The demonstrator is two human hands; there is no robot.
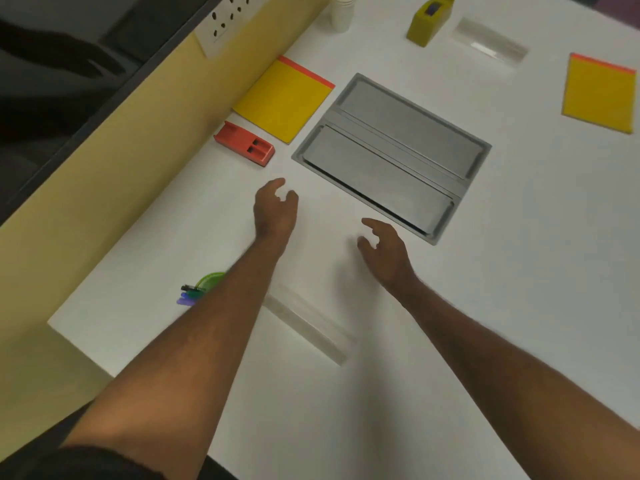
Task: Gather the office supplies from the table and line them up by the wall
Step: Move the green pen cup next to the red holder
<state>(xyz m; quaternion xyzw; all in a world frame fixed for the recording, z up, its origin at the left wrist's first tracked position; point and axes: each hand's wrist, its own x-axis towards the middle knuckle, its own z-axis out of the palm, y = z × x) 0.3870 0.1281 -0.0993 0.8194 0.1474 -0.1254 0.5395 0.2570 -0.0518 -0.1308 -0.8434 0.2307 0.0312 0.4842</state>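
Note:
My left hand (275, 211) hovers open over the white table (450, 323), just below a red stapler (245, 143) that lies by the yellow wall (104, 188). My right hand (384, 249) is open too, near the front edge of a grey cable hatch (391, 154). A yellow notepad (284, 98) lies against the wall beyond the stapler. A second yellow notepad (599, 93) lies at the far right. A clear ruler (308, 322) lies between my forearms. A green cup with pens (202, 287) is partly hidden by my left forearm. Neither hand holds anything.
A yellow tape dispenser (429, 22) and a stack of white paper cups (343, 12) stand at the far end. Another clear ruler (490, 41) lies next to the dispenser. A white power strip (228, 19) is mounted on the wall.

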